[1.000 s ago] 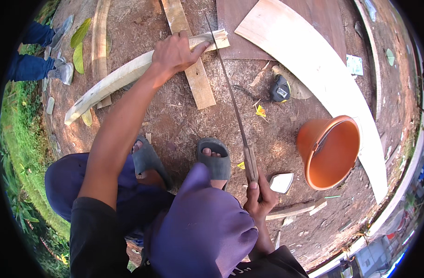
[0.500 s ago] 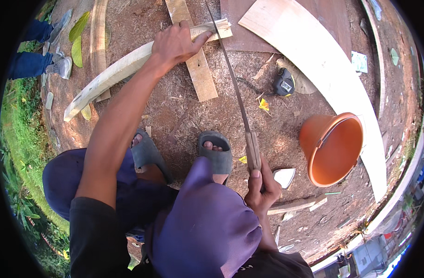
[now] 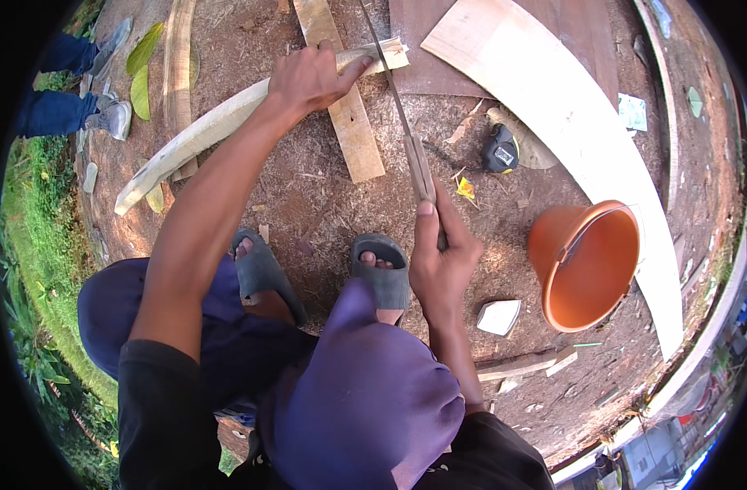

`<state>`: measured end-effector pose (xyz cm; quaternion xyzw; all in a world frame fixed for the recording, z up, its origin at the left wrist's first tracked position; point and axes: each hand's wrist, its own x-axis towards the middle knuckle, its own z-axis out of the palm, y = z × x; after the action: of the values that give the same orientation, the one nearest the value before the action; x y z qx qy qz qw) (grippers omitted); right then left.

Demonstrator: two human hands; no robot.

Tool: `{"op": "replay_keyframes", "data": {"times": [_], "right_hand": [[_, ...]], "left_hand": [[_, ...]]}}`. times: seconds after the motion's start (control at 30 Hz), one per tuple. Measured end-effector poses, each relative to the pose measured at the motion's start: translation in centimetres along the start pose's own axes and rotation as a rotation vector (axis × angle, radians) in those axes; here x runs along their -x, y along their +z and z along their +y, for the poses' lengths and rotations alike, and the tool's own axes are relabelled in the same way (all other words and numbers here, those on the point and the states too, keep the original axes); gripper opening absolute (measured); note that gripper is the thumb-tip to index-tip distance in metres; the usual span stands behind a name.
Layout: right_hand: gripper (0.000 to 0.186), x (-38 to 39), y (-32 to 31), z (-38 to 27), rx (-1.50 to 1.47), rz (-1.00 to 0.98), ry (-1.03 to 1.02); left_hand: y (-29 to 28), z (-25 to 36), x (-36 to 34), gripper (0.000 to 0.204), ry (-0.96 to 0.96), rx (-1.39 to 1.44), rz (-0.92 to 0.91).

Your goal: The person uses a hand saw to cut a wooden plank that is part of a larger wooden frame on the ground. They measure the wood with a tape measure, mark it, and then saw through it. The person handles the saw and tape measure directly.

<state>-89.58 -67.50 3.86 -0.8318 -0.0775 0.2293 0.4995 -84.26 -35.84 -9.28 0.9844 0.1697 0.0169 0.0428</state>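
My left hand (image 3: pixel 309 77) is closed over a long curved piece of wood (image 3: pixel 202 131) and presses it down near its far end. That end lies across a flat wooden board (image 3: pixel 353 135) on the ground. My right hand (image 3: pixel 443 245) grips the wooden handle of a handsaw (image 3: pixel 420 167). The saw's narrow blade runs away from me and crosses the curved wood just right of my left thumb. The blade's far tip leaves the picture at the top edge.
A wide curved wooden panel (image 3: pixel 565 122) lies at the right beside an orange bucket (image 3: pixel 545 245). A black tape measure (image 3: pixel 500 149) sits near the panel. Another person's shoe (image 3: pixel 112 118) shows at upper left. My sandals (image 3: pixel 381 282) stand on the sawdust-strewn ground.
My right hand has pushed the saw forward, away from me, so its handle is now nearer the curved wood. My left hand and the wood have stayed in place.
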Motion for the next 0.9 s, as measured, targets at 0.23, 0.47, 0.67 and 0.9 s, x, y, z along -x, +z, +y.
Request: {"op": "replay_keyframes", "data": {"times": [0.23, 0.47, 0.67, 0.9], "right_hand": [[0.039, 6.8, -3.8, 4.1, -0.032, 0.055, -0.097], [0.040, -4.3, 2.3, 0.5, -0.100, 0.069, 0.063], [0.039, -5.5, 4.0, 0.6, -0.117, 0.145, -0.145], [0.038, -7.6, 4.3, -1.7, -0.052, 0.178, -0.197]], "left_hand": [[-3.6, 1.0, -1.4, 0.092, -0.138, 0.080, -0.365], [-2.0, 1.3, -1.3, 0.091, -0.067, 0.051, -0.148], [-2.0, -0.6, -2.3, 0.097, -0.131, 0.055, -0.204], [-1.9, -1.3, -3.6, 0.102, -0.263, 0.026, -0.230]]}}
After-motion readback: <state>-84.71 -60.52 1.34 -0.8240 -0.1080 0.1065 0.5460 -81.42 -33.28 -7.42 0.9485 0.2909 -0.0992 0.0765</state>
